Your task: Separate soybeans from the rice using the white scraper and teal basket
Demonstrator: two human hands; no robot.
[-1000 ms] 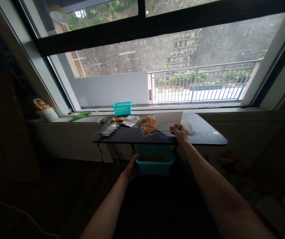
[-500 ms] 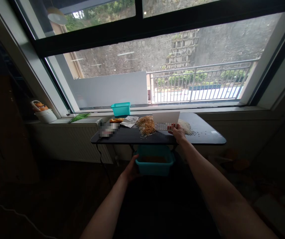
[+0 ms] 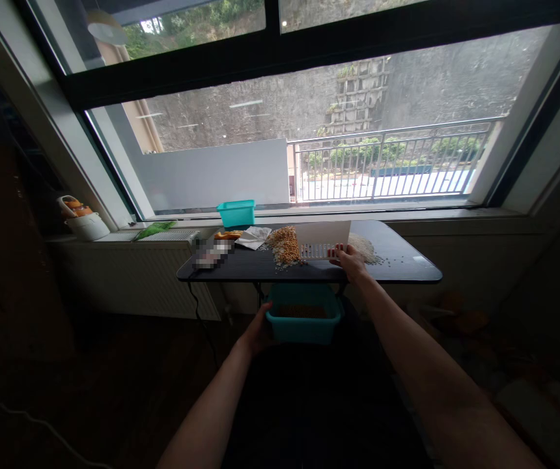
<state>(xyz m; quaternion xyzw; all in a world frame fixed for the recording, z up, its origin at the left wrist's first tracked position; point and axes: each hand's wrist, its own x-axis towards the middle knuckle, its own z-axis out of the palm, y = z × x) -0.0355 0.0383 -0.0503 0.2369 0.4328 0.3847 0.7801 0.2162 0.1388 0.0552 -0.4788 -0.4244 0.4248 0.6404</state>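
My right hand point(image 3: 351, 262) is closed on the lower right corner of a white sheet point(image 3: 322, 232) with a row of slots along its bottom. The sheet stands upright on the dark table point(image 3: 407, 260), its left edge against a pile of yellow corn kernels point(image 3: 286, 242). Behind my right hand spreads a heap of small white grains point(image 3: 364, 249), partly hidden. Below the table's front edge, my left hand point(image 3: 258, 331) grips the left side of a teal basin point(image 3: 304, 331). Brownish contents, too dark to make out, lie in the basin.
On the table's left lie a crumpled white paper point(image 3: 253, 238), a yellow-orange item point(image 3: 228, 234) and a blurred-out object point(image 3: 214, 253). A smaller teal container point(image 3: 237, 213) stands by the window. A radiator point(image 3: 148, 277) and a white pot point(image 3: 87, 226) are further left.
My right hand has brought the slotted sheet slightly left and down, closer against the corn kernels. My left hand keeps its grip on the basin.
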